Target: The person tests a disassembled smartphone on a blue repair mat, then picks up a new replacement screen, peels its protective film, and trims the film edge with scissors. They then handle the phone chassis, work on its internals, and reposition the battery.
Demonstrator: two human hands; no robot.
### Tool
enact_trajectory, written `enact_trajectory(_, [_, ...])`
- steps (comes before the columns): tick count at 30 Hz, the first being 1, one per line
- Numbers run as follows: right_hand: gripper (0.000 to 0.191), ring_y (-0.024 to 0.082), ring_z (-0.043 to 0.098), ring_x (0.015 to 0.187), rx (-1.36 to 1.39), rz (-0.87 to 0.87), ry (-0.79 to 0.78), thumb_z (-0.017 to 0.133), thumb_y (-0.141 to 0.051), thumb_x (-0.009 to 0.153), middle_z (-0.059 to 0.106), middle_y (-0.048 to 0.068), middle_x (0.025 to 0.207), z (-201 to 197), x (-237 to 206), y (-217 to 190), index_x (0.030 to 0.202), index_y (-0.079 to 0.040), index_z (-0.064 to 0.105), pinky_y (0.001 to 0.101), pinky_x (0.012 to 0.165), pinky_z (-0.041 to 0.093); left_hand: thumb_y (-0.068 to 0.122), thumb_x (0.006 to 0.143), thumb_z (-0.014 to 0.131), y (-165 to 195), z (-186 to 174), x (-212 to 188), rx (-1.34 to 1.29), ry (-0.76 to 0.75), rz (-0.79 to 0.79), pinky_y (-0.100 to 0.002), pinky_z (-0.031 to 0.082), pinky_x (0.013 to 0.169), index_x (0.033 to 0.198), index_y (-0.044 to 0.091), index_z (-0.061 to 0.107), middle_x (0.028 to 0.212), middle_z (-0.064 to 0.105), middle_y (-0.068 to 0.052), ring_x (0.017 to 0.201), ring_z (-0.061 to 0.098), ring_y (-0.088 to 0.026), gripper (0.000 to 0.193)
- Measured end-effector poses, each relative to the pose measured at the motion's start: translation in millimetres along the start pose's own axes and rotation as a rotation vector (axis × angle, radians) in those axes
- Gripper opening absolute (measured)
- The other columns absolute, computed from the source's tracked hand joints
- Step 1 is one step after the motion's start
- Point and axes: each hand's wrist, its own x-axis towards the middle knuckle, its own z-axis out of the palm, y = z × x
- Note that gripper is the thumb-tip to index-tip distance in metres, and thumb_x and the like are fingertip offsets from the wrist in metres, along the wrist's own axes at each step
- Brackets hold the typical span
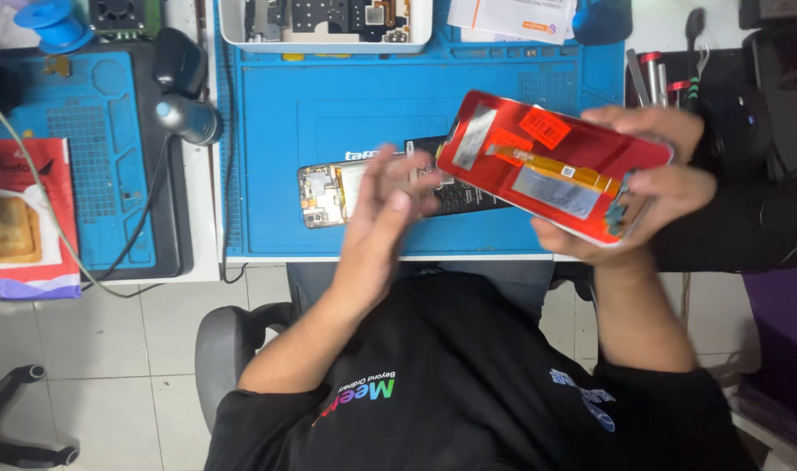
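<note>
red screen panel (551, 166) in right hand (651, 187)

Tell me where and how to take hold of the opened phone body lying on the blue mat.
Grip the opened phone body by its two long edges, near its bare left end, coming from above. It lies flat on the blue work mat with exposed parts facing up, so fingers should likely avoid the top face. The left hand covers its right part; the right hand holds a red-backed screen panel.

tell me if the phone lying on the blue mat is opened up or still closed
Opened up: the phone lies on the blue mat with its internal board and parts exposed, partly behind the left hand.
</note>
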Motion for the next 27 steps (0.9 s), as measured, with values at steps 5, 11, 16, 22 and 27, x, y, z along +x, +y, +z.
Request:
enact_trajectory(5, [0.077, 0.028, 0.054, 0.124, -0.086, 0.061, 0.103, 0.093, -0.032, 0.077, 0.039, 0.011, 0.136, 25, -54, -6, 0.119, -0.021, 0.029, 0.0419, 0.107, 0.059, 0.007, 0.106, 0.058, -26, 19, 10, -0.261, -0.166, -0.245, -0.044, 0.051, 0.113, 0.157, 0.001, 0.024, 0.147, 0.054, -0.021, 0.136, 0.057, -0.028, 0.062])
enact_trajectory(11, [0.111, 0.038, 0.049, 0.14, -0.14, 0.093, -0.353, 0.098, -0.022, 0.08, 0.036, 0.016, 0.148, -4, -64, -3, 0.153, -0.022, 0.014, 0.0521, 0.119, 0.049, -0.004, 0.102, 0.059, -14, 12, 29, -0.144, -0.107, -0.109, -0.039, 0.059, 0.102, 0.154, 0.003, 0.033, 0.132, 0.068, -0.015, 0.12, 0.068, -0.022, 0.058])
enact_trajectory(16, [0.094, 0.044, 0.033, 0.155, -0.47, 0.305, -0.757, 0.091, -0.025, 0.069, 0.036, 0.015, 0.164, -46, -33, 16, 0.151, -0.014, 0.046, 0.0586, 0.125, 0.033, -0.001, 0.108, 0.058, 12, -1, 33, 0.044, -0.167, -0.066, -0.034, 0.059, 0.097, 0.151, 0.001, 0.038, 0.132, 0.071, -0.014, 0.117, 0.07, -0.02, 0.048])
enact_trajectory(22, [0.089, 0.04, 0.041, 0.146, -0.503, 0.411, -0.891, 0.089, -0.037, 0.069, 0.045, 0.015, 0.154, -26, -13, 15, 0.146, -0.011, 0.054, 0.0545, 0.117, 0.039, -0.001, 0.111, 0.057, 22, 5, 34, 0.092, -0.27, -0.035, -0.033, 0.055, 0.11, 0.154, -0.001, 0.039, 0.136, 0.07, -0.015, 0.127, 0.067, -0.017, 0.047])
enact_trajectory(27, [0.089, 0.039, 0.051, 0.122, -0.72, 0.478, -0.732, 0.092, -0.042, 0.07, 0.052, 0.016, 0.132, -21, -24, -22, 0.145, -0.009, 0.056, 0.053, 0.102, 0.045, 0.0, 0.111, 0.057, 22, 4, 37, 0.093, -0.292, -0.019, -0.035, 0.054, 0.115, 0.156, 0.0, 0.036, 0.136, 0.069, -0.014, 0.13, 0.066, -0.018, 0.05])
